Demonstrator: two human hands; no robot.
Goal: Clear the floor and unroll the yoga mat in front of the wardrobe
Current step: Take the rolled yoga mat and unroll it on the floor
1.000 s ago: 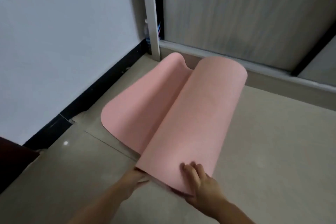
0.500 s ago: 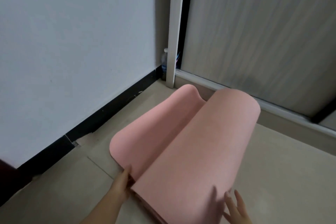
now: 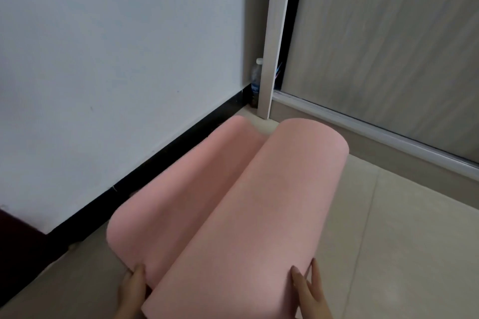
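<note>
Two hands are on the pink yoga mat [image 3: 233, 215], which fills the middle and bottom of the frame. It lies on the pale floor [image 3: 401, 228], near the white wall [image 3: 103, 59] on the left and the wardrobe [image 3: 388, 46] at the upper right. Part of it lies open on the left side. The rest is a fat roll on the right.

To do this step well, I think the roll should be pushed away from the open part, slowly and evenly, so it stays straight. The open part should be held down so it does not curl up or slide.

The left hand [image 3: 133, 290] is at the bottom, with its fingers [image 3: 138, 274] laid flat and open at the near edge of the open part, just beside the roll. The right hand [image 3: 309, 290] is at the bottom right, fingers spread open and resting on the near end of the roll. Neither hand is squeezing the mat. A small bottle [image 3: 256, 80] stands in the corner, well apart from the hands.
</note>
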